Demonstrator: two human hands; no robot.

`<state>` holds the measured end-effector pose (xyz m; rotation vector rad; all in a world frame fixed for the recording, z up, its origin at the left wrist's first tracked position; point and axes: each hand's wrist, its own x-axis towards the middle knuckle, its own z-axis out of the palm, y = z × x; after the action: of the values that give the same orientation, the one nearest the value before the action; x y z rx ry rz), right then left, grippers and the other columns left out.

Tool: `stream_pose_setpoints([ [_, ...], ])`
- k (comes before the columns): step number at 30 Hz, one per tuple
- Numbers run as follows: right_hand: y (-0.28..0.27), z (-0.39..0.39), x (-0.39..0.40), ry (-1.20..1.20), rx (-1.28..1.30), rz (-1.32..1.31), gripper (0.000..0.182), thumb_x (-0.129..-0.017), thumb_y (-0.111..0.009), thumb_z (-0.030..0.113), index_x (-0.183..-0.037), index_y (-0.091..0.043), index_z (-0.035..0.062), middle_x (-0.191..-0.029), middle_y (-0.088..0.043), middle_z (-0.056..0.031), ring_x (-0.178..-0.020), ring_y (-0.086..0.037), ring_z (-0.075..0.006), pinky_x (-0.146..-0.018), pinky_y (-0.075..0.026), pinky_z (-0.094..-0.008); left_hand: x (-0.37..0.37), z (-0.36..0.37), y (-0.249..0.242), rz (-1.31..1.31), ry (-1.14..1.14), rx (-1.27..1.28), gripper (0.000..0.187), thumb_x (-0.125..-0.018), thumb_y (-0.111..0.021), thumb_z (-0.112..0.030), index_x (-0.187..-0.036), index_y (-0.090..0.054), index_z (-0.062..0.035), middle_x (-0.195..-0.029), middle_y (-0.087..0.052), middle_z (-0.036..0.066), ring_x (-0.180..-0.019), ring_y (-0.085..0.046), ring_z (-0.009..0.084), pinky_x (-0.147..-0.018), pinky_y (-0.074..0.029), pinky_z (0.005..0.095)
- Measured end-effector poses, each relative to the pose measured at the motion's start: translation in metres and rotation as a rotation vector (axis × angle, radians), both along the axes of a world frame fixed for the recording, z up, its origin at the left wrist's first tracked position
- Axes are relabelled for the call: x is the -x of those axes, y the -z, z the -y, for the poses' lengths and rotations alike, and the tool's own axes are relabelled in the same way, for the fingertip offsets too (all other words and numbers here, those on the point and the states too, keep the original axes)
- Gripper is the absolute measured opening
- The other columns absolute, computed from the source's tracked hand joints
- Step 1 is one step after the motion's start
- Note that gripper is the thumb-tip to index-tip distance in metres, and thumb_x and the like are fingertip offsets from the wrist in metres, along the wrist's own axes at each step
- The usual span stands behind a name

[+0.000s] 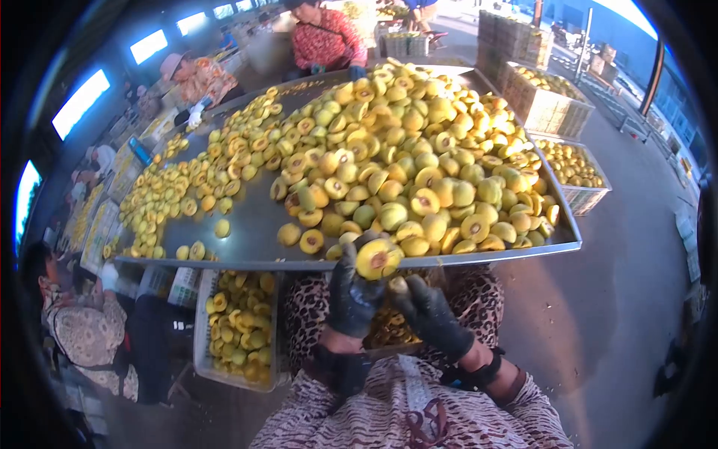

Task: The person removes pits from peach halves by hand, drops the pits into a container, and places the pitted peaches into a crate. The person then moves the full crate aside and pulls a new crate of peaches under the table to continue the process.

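My left hand (pixel 351 299), in a dark glove, grips a yellow peach half (pixel 378 259) with its cut face turned up toward me, just over the near edge of the metal table (pixel 258 217). Close below and to the right is my right hand (pixel 435 320), also gloved, its fingers pinched together. A small pale thing (pixel 399 285) shows at its fingertips; I cannot make out whether it is a pit or a tool end. A large heap of peach halves (pixel 419 150), some with pits showing, lies on the table in front of both hands.
A crate of peach halves (pixel 241 329) stands below the table at left. A container with dark pieces (pixel 390 328) sits between my knees. Stacked crates (pixel 546 112) and another filled crate (pixel 572 166) flank the right side. Several people work around the far and left sides.
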<state>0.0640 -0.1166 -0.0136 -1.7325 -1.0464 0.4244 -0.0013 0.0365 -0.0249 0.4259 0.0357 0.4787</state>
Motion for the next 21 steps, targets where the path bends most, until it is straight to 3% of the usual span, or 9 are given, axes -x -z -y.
stream_pose_setpoints([
  [2,0.005,-0.005,0.002,0.01,-0.203,-0.071,0.019,-0.091,-0.062,0.016,-0.101,-0.056,0.001,-0.078,-0.061,-0.0247,-0.077,-0.062,-0.0438,-0.06,-0.047,-0.044,-0.003,0.019,-0.009,-0.066,-0.047,-0.049,0.051,-0.103,-0.04,-0.039,-0.132,-0.046,0.0025,-0.128,-0.054,0.016,-0.119,-0.052,0.0293,-0.105,-0.042,0.0419],
  [4,0.019,-0.006,0.003,-0.022,-0.215,-0.121,0.018,-0.092,-0.061,0.014,-0.099,-0.055,-0.0004,-0.079,-0.062,-0.0228,-0.077,-0.064,-0.0401,-0.062,-0.047,-0.0402,-0.001,0.024,-0.009,-0.103,-0.097,-0.084,0.048,-0.103,-0.041,-0.038,-0.13,-0.048,0.0016,-0.123,-0.057,0.016,-0.117,-0.054,0.0275,-0.103,-0.043,0.0412],
  [7,0.01,-0.004,0.003,0.023,-0.259,-0.105,0.017,-0.094,-0.059,0.015,-0.098,-0.056,-0.0011,-0.074,-0.061,-0.0164,-0.065,-0.061,-0.0264,-0.061,-0.047,-0.0371,0.002,0.023,-0.016,-0.142,-0.079,-0.013,0.044,-0.103,-0.042,-0.032,-0.126,-0.052,0.0042,-0.122,-0.06,0.015,-0.113,-0.058,0.024,-0.098,-0.048,0.0385],
  [8,0.008,-0.005,0.003,0.019,-0.254,-0.112,0.017,-0.094,-0.059,0.015,-0.098,-0.056,-0.0011,-0.074,-0.061,-0.0164,-0.065,-0.061,-0.0264,-0.061,-0.047,-0.0371,0.002,0.022,-0.013,-0.148,-0.084,-0.009,0.044,-0.103,-0.042,-0.032,-0.126,-0.052,0.0042,-0.122,-0.06,0.015,-0.113,-0.058,0.024,-0.098,-0.048,0.0385],
  [11,0.008,-0.006,0.0,-0.033,-0.189,-0.273,0.016,-0.095,-0.056,0.013,-0.101,-0.057,-0.0024,-0.076,-0.063,-0.0142,-0.065,-0.058,-0.021,-0.06,-0.046,-0.0354,-0.002,0.025,-0.01,-0.144,-0.196,-0.301,0.04,-0.105,-0.037,-0.028,-0.122,-0.054,0.004,-0.119,-0.061,0.015,-0.108,-0.061,0.0217,-0.095,-0.05,0.0359],
  [14,0.013,-0.012,0.005,-0.026,-0.346,-0.165,0.018,-0.095,-0.056,0.013,-0.104,-0.057,-0.0031,-0.078,-0.063,-0.0146,-0.068,-0.059,-0.0193,-0.062,-0.047,-0.0347,-0.003,0.026,-0.01,-0.175,-0.206,-0.245,0.043,-0.102,-0.043,-0.036,-0.119,-0.054,0.0018,-0.113,-0.06,0.014,-0.109,-0.058,0.0264,-0.098,-0.047,0.0395],
  [17,0.01,-0.012,0.004,-0.001,-0.309,-0.08,0.021,-0.096,-0.056,0.014,-0.107,-0.058,-0.0033,-0.082,-0.065,-0.0153,-0.073,-0.062,-0.0193,-0.067,-0.049,-0.0346,-0.005,0.026,-0.015,-0.189,-0.219,-0.244,0.04,-0.102,-0.044,-0.036,-0.114,-0.055,0.0011,-0.106,-0.061,0.012,-0.101,-0.061,0.0237,-0.091,-0.05,0.0369],
  [20,0.02,-0.022,0.002,-0.005,-0.362,-0.153,0.024,-0.096,-0.055,0.015,-0.112,-0.058,-0.003,-0.086,-0.066,-0.0167,-0.078,-0.064,-0.0204,-0.071,-0.05,-0.0347,-0.013,0.026,-0.016,-0.274,-0.347,-0.418,0.039,-0.101,-0.045,-0.036,-0.109,-0.056,0.0001,-0.101,-0.062,0.011,-0.094,-0.062,0.0215,-0.086,-0.051,0.0355],
  [21,0.017,-0.023,0.004,-0.025,-0.325,-0.199,0.026,-0.097,-0.053,0.015,-0.116,-0.056,-0.0036,-0.096,-0.065,-0.0149,-0.088,-0.062,-0.0212,-0.079,-0.048,-0.0346,-0.019,0.015,0.009,-0.283,-0.373,-0.337,0.039,-0.101,-0.046,-0.038,-0.107,-0.056,-0.0004,-0.099,-0.062,0.011,-0.092,-0.062,0.0219,-0.086,-0.051,0.0358],
])
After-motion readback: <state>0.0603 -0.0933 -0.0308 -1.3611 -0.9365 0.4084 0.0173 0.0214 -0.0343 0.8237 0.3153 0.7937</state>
